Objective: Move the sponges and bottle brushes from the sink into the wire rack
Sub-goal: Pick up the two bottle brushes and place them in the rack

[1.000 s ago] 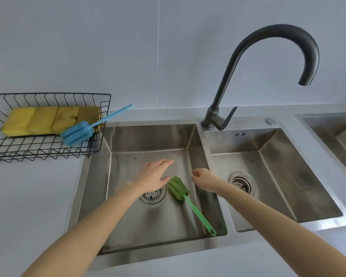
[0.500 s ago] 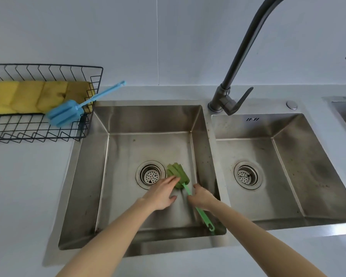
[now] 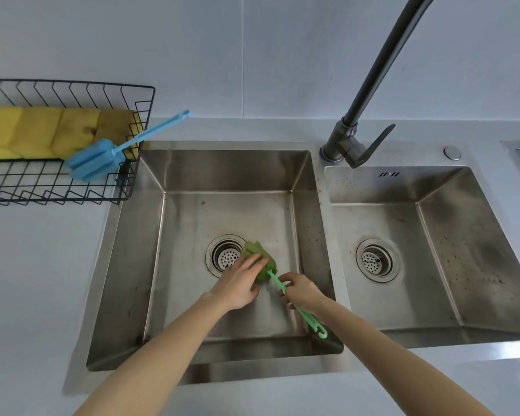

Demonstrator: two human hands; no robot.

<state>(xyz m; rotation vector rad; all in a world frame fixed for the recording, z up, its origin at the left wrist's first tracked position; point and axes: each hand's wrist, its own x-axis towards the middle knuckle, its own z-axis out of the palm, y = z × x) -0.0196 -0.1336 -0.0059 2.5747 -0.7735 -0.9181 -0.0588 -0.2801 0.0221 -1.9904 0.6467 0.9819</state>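
— What are the hands doing right now?

— I'm seeing both down in the left sink basin point(image 3: 150, 235). The left hand point(image 3: 240, 280) is lying with its fingers stretched over the sponge head of the green bottle brush point(image 3: 260, 261), touching it; I cannot tell whether it is actually gripping. The right hand point(image 3: 302, 291) is closing its fingers around the brush's green handle, about midway along.

— And how is the brush lying?

— Its head is sitting just at 3 o'clock of the drain strainer point(image 3: 226, 256), and the handle is running toward 5 o'clock, its hooked end nearing the front right corner of the basin.

— What else am I looking at?

— At 10 o'clock from the hands, the wire rack point(image 3: 72, 193) is standing on the tabletop point(image 3: 36, 280), just beside the sink. Yellow sponges point(image 3: 42, 130) are lying in a row inside it, and a blue bottle brush point(image 3: 95, 162) is resting with its head in the rack and its handle poking over the right rim. The faucet point(image 3: 351, 142) is rising at 1 o'clock, between the left basin and the right basin point(image 3: 433, 250).
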